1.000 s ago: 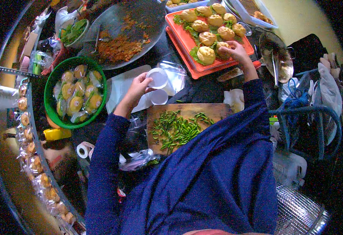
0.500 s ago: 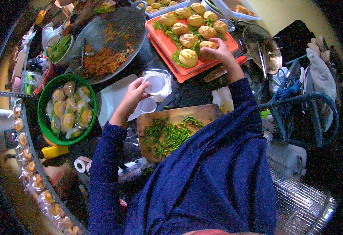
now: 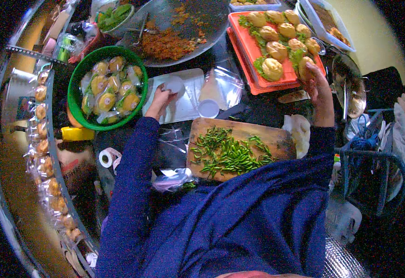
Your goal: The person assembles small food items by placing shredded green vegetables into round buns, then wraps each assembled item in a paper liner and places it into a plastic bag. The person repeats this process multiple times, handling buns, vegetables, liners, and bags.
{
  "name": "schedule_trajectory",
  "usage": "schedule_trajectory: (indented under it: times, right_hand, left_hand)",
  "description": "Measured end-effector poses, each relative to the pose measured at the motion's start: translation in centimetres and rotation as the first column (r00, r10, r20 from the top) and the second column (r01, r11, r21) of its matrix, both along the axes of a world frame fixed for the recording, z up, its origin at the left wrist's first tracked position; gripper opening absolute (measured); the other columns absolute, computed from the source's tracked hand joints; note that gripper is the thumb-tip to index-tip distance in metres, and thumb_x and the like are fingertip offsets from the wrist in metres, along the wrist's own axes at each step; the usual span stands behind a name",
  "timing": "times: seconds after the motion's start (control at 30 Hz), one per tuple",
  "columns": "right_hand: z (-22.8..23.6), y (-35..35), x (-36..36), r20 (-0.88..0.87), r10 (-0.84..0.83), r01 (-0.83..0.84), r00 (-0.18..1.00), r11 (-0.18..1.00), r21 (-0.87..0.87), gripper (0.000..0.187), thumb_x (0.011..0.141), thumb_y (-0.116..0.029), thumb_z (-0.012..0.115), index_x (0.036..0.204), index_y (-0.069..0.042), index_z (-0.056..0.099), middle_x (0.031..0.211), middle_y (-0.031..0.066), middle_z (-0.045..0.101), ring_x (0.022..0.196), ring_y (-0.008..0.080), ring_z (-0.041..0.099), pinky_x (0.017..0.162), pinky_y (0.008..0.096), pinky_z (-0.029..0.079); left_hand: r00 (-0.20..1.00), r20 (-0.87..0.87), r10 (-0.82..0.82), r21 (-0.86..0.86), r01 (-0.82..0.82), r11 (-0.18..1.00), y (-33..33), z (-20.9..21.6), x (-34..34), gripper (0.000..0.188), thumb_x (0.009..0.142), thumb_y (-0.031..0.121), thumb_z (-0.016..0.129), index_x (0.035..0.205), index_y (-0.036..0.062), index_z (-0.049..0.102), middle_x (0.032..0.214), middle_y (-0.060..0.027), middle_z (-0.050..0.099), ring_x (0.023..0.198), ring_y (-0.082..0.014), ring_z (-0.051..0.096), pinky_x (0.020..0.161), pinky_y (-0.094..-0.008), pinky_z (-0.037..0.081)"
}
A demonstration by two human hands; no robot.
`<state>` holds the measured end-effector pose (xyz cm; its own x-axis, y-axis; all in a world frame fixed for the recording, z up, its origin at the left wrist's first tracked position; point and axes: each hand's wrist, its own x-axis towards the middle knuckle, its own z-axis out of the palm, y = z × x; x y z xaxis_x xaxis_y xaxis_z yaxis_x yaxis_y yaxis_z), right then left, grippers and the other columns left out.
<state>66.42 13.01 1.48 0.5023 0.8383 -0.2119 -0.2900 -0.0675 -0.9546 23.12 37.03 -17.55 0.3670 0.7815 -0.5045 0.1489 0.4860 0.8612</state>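
My left hand (image 3: 160, 98) is closed around a small white plastic cup (image 3: 174, 85) above a white tray (image 3: 188, 104). A second small white cup (image 3: 208, 108) lies on that tray to the right. My right hand (image 3: 317, 82) grips a yellow fried ball (image 3: 305, 65) at the near right corner of the orange tray (image 3: 244, 60), which holds several more fried balls on green leaves. In front of me lies a wooden cutting board (image 3: 276, 136) covered with green chillies (image 3: 228, 155).
A green bowl (image 3: 75, 92) at the left holds several wrapped yellow snacks. A large metal pan (image 3: 197, 28) with orange-brown crumbs is beyond the white tray. Clear plastic bags (image 3: 225, 88) lie beside it. A tape roll (image 3: 106, 157) and a strip of packed snacks (image 3: 42, 139) are at the left.
My left hand moved left over the white tray with a cup, leaving another cup lying there. My right hand stayed at the orange tray's near corner. The view shifted.
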Motion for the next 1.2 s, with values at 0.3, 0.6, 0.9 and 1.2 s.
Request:
schedule_trajectory:
  times: [0.3, 0.6, 0.9, 1.2]
  right_hand:
    - [3.2, -0.9, -7.4, 0.108, -0.12, 0.127, 0.987, 0.99, -0.06, 0.051, 0.08, -0.025, 0.07, 0.122, -0.006, 0.05, 0.113, 0.0092, 0.058, 0.101, 0.0201, 0.059, 0.085, 0.0334, 0.051]
    - [5.4, -3.2, -21.8, 0.155, 0.425, -0.432, 0.892, 0.902, 0.011, 0.055, 0.079, -0.023, 0.07, 0.126, -0.006, 0.048, 0.111, 0.0084, 0.059, 0.102, 0.0157, 0.057, 0.091, 0.0301, 0.045]
    - [2.3, -6.2, -32.0, 0.738, 0.276, -0.338, 0.615, 0.939, -0.069, 0.055, 0.074, -0.04, 0.072, 0.112, -0.003, 0.057, 0.105, 0.0154, 0.062, 0.098, 0.0303, 0.055, 0.087, 0.0385, 0.043]
    - [2.6, -8.2, -33.9, 0.765, 0.243, -0.324, 0.597, 0.945, -0.047, 0.062, 0.073, -0.036, 0.074, 0.122, -0.006, 0.052, 0.114, 0.0174, 0.051, 0.105, 0.0338, 0.052, 0.09, 0.0404, 0.043]
  left_hand:
    - [0.803, -0.561, -0.204, 0.278, 0.414, 0.867, 0.6, 1.2, 0.3, 0.056, 0.086, 0.026, 0.056, 0.133, -0.0001, 0.042, 0.114, -0.0177, 0.058, 0.098, -0.0283, 0.058, 0.086, -0.0379, 0.048]
    - [0.77, 0.536, -0.348, -0.027, 0.427, 0.904, -15.6, 19.5, 1.0, 0.066, 0.095, 0.055, 0.035, 0.141, 0.0077, 0.03, 0.137, -0.0132, 0.042, 0.123, -0.0221, 0.044, 0.101, -0.0363, 0.037]
    - [0.636, 0.742, 0.211, -0.474, 0.275, 0.836, -24.2, 21.0, -3.3, 0.078, 0.089, 0.06, 0.036, 0.142, 0.0045, 0.023, 0.139, -0.0159, 0.037, 0.129, -0.0283, 0.038, 0.105, -0.0486, 0.034]
    - [0.691, 0.71, 0.139, -0.39, 0.221, 0.894, -25.2, 20.0, -6.0, 0.075, 0.085, 0.046, 0.05, 0.141, 0.0041, 0.024, 0.14, -0.019, 0.035, 0.129, -0.0303, 0.038, 0.106, -0.0442, 0.034]
